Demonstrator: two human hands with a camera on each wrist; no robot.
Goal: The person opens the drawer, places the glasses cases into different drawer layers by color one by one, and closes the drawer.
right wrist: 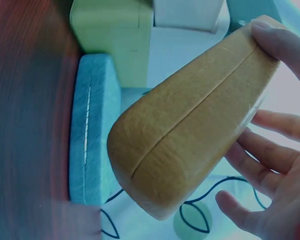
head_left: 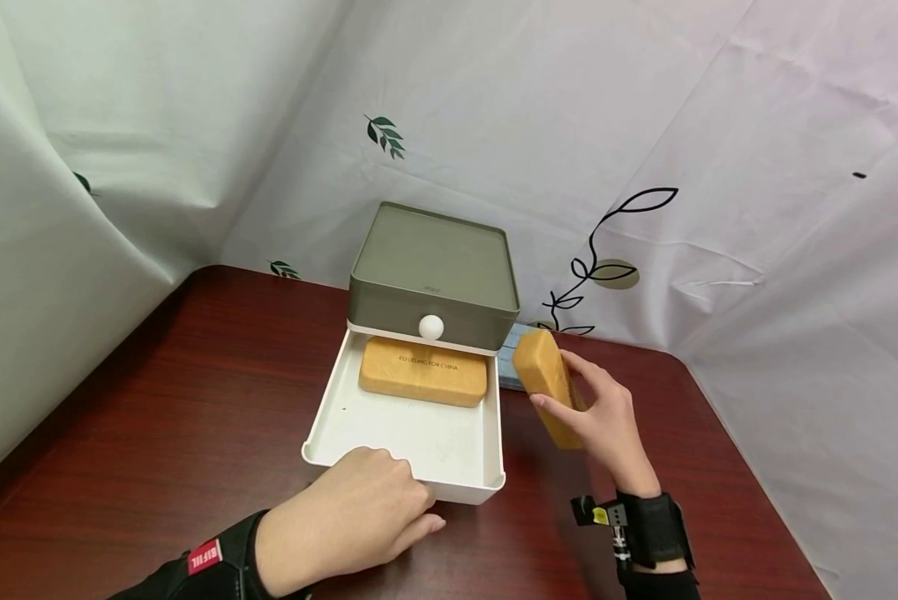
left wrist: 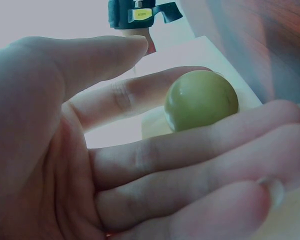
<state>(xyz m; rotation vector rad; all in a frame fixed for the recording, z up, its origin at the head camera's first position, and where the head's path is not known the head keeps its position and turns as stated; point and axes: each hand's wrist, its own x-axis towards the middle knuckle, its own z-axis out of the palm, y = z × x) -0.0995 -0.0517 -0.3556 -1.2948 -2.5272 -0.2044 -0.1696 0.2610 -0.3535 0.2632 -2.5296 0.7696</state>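
My right hand [head_left: 605, 412] holds a tan oblong case [head_left: 541, 367] above the table, right of the drawer. Thumb and fingers grip the case near one end; a thin seam runs along it in the right wrist view. My left hand [head_left: 359, 508] is at the front of the pulled-out white drawer [head_left: 419, 437]. In the left wrist view, the round drawer knob [left wrist: 201, 100] sits between its index and middle fingers. A second tan case [head_left: 422, 372], printed with dark lettering, lies across the back of the drawer.
Above the drawer stands a grey-green box [head_left: 437, 250] with a second white knob [head_left: 431, 327]. A blue oblong case [right wrist: 90, 130] lies on the dark red table [head_left: 217, 400] right of the box. White patterned cloth [head_left: 539, 125] hangs behind and at both sides.
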